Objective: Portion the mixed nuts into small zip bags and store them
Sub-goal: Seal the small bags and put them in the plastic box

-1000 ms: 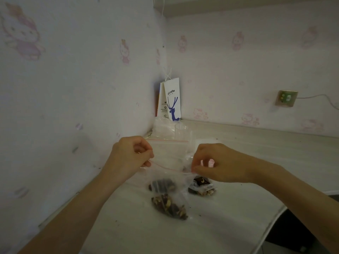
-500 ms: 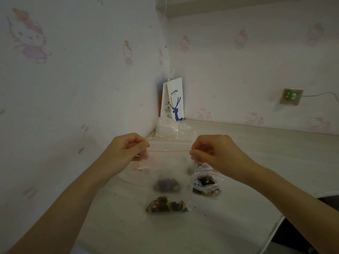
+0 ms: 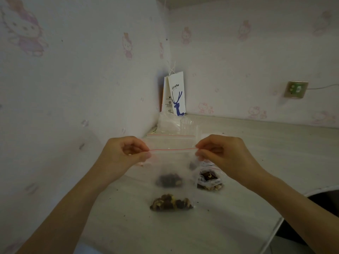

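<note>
Holding a small clear zip bag point(image 3: 172, 162) up over the worktop point(image 3: 238, 222), both hands at its top corners. My left hand point(image 3: 126, 153) pinches the left end of the red zip line point(image 3: 172, 149) btw thumb and curled fingers. My right hand point(image 3: 225, 154) pinches the right end the same way, so each grip is closed on the bag and the strip runs level btw them. The bag hangs straight down w/ the mixed nuts point(image 3: 170, 202) bunched at the bottom; can't tell if it touches the worktop. Seen thru the plastic, a 2nd dark clump of nuts point(image 3: 168, 180) lies behind it. Just beside the hanging bag, below my right hand, sits another crumpled nut bag point(image 3: 210, 181). Back in the corner is a stack of empty bags point(image 3: 170, 125) w/ red strips, and behind that a white paper coffee bag point(image 3: 177, 94) w/ a blue deer logo stands upright against the wall. Wall socket point(image 3: 295, 89) far right, cable leading off it
</note>
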